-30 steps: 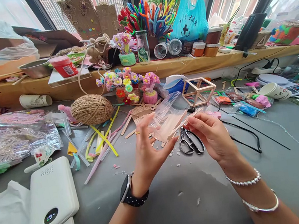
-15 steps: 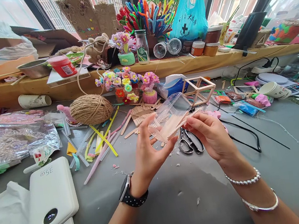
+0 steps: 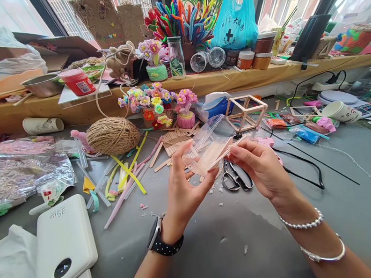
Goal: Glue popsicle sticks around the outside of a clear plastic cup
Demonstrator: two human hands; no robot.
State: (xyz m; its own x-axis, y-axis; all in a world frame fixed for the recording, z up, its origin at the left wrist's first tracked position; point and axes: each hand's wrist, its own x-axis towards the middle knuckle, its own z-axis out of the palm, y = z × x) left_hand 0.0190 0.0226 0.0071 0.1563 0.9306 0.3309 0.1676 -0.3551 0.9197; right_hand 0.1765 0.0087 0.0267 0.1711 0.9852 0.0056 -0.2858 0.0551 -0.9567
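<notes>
My left hand [image 3: 182, 187] grips the lower end of a clear plastic bag of wooden sticks [image 3: 210, 146], thumb and fingers wrapped around it. My right hand [image 3: 263, 166] pinches the ends of sticks poking out of the bag's mouth. The bag is held tilted above the grey table [image 3: 226, 255]. Black-handled scissors [image 3: 236, 175] lie on the table just beneath and between my hands. Loose wooden sticks [image 3: 172, 143] are scattered behind the bag.
A stick-built cube frame [image 3: 247, 112], a twine ball [image 3: 113, 135] and pipe-cleaner flower pots [image 3: 184, 110] stand behind. A white power bank [image 3: 63, 247] with cable and white paper lie at the left. Black wires [image 3: 304, 169] run right. A cluttered wooden shelf [image 3: 0, 115] spans the back.
The bag has dropped slightly and my right fingers have closed in on the stick ends at its mouth. The power bank's display has gone dark.
</notes>
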